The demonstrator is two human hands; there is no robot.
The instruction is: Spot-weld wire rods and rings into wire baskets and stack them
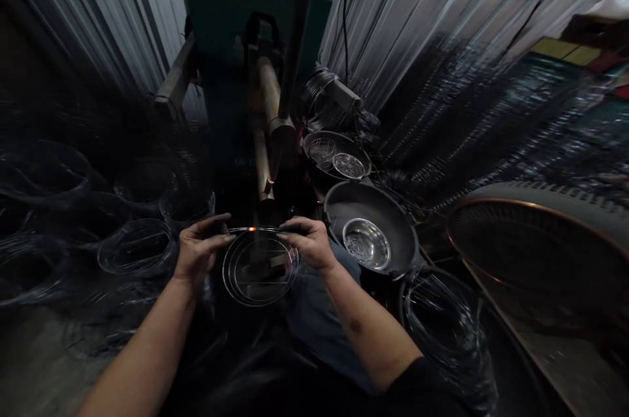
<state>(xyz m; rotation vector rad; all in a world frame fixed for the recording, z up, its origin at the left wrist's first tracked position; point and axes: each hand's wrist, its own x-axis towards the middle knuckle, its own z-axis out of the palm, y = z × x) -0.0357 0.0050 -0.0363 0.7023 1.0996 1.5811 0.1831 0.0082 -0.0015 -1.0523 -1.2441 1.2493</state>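
Both my hands hold a set of thin wire rings (pixel 259 266) in front of me, under the copper electrodes of a green spot-welding machine (pixel 263 122). My left hand (pixel 199 248) pinches the rings' upper left rim. My right hand (pixel 308 241) pinches the upper right rim. A small orange glow shows at the top of the rings, between my fingertips, right below the electrode tip.
Stacks of wire rings (pixel 137 248) lie at the left. To the right a dark pan (pixel 373 207) holds a steel bowl (pixel 366 243); another pan (pixel 337 155) sits behind. A wire coil (pixel 442 325) and fan guard (pixel 535 240) lie at the right.
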